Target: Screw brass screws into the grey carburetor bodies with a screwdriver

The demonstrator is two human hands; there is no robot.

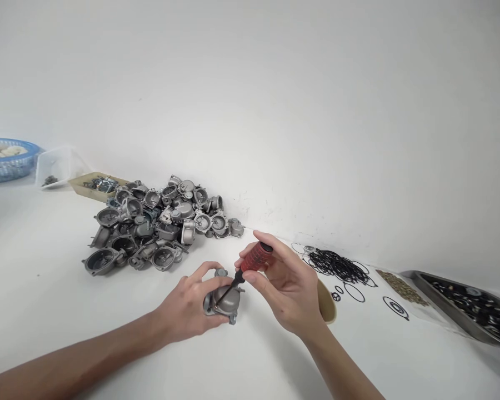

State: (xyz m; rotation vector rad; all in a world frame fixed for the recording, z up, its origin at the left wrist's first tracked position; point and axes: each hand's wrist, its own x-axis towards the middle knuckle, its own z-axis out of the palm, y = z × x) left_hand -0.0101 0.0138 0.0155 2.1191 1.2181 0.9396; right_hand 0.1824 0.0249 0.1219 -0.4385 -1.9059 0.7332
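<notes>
Red screwdriver partly hidden by the right hand

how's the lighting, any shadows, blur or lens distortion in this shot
Head view: diffuse light, a faint shadow on the table near the right hand; a wide-lens look, the tray seeming stretched at the right edge; the pile of metal parts fairly clear, the blue basket softer.

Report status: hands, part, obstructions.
Left hand holding metal housing. Right hand gripping red-handled screwdriver, shaft angled across housing. Pile of similar housings beyond, out of the way.
</notes>
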